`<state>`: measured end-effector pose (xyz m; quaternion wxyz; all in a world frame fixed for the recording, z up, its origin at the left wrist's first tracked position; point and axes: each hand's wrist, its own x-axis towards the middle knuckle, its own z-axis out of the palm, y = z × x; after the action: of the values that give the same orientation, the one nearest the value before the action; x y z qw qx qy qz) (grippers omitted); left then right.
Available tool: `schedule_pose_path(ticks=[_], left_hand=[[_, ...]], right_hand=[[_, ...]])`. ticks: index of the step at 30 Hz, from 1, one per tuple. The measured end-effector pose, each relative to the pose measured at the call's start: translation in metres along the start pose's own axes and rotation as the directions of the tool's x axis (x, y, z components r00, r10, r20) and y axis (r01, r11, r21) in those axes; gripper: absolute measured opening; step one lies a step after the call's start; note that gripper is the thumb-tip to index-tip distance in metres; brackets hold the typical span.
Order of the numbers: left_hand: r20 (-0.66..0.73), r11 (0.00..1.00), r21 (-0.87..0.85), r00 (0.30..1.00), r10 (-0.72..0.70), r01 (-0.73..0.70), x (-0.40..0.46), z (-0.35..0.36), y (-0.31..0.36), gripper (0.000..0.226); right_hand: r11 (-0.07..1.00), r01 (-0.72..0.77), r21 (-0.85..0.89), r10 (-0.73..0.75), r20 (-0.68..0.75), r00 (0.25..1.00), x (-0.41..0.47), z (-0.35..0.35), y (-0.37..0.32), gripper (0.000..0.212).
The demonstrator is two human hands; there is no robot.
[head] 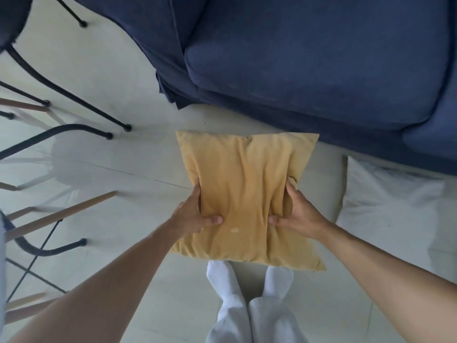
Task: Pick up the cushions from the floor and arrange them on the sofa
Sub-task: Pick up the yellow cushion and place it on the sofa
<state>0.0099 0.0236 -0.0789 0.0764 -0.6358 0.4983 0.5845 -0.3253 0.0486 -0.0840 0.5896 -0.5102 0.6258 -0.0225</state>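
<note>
While both arms reach forward, the left hand (195, 215) and right hand (295, 214) each grip the yellow cushion (244, 194) by a side, thumbs pressed on top and fingers curled under the fabric. It is held over the pale floor (138, 189), in front of the blue sofa (309, 70) and above two feet in white socks (222, 276). A white cushion (388, 206) lies on the floor to the right, seemingly touching the sofa's base. Chair legs (61, 216) stand at left.

Pale glossy floor (118, 78); chair legs (66, 95) left.
</note>
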Motion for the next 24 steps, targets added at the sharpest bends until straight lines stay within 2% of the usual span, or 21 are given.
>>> schedule_pose_path(ticks=[12, 24], left_hand=[[-0.004, 0.995, 0.101, 1.0, 0.008, -0.008, -0.151, -0.027, 0.114, 0.146], [-0.168, 0.975, 0.116, 0.964, 0.208, -0.19, -0.197, -0.091, 0.297, 0.137]], right_hand=[[1.0, -0.02, 0.006, 0.02, -0.095, 0.995, -0.154, -0.065, -0.077, 0.135], [0.981, 0.196, -0.013, -0.19, -0.305, 0.933, -0.202, -0.228, -0.165, 0.131]])
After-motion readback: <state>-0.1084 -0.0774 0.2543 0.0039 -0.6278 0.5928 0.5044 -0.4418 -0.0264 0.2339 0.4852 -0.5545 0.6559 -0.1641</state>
